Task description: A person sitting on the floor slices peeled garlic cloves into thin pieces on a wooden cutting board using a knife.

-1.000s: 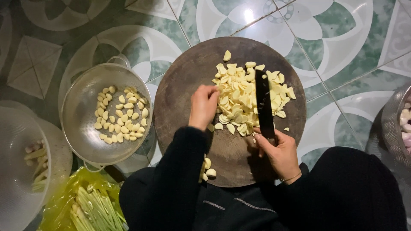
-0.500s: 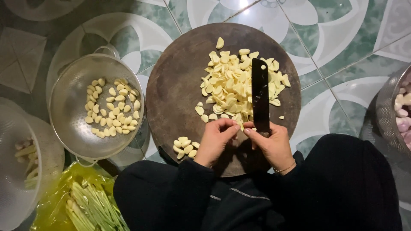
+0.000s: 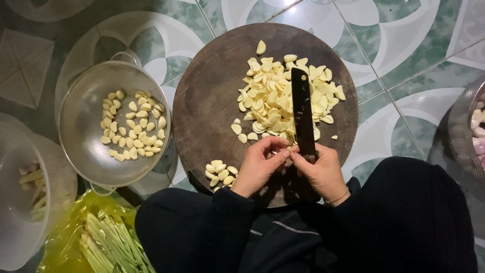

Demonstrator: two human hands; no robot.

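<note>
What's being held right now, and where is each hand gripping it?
The right hand grips a dark cleaver by its handle, blade lying over the garlic slices. The left hand pinches something small at its fingertips, too hidden to identify.

The scene was viewed from a single head-worn camera, aimed straight down. The round chopping board (image 3: 212, 101) was framed centrally, at close range.

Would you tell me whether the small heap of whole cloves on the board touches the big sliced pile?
Apart. The head view shows bare board between the small heap and the sliced pile.
</note>
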